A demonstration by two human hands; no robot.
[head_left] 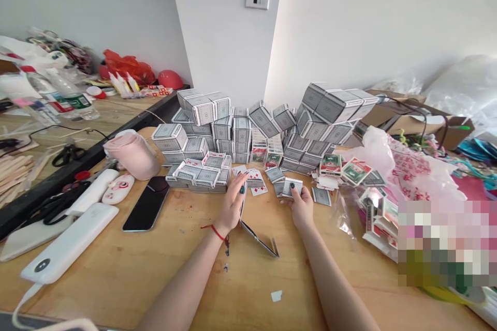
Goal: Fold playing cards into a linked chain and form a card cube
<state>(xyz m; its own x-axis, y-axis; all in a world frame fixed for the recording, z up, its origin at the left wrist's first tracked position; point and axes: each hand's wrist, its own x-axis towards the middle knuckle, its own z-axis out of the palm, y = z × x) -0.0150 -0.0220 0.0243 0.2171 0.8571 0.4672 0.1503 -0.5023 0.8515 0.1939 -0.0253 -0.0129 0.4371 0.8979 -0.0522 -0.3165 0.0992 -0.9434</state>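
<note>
Grey-backed cards (288, 187), red-green boxes (356, 171), bag print (411, 160) illegible

Bench (163, 279): wood, smooth, with a faint sheen. Along its far edge, card blocks (204, 108): printed paper stock, smooth-faced, low sheen. Small card boxes (330, 164), toward the far right corner: printed paperboard, semi-glossy. Toward the right edge, a bag (411, 165): thin, crinkled, translucent plastic; nearby, a wrapper (344, 217): clear, shiny film. At the near left corner, a corded device (77, 235): smooth plastic, soft gloss. Phone (145, 207), inward of the left edge: glassy, reflective face. Beyond that edge, bottles (77, 98): clear plastic; sticks (13, 176): bare, matt wood. Behind the far edge, wall (349, 26): smooth, matt.
</note>
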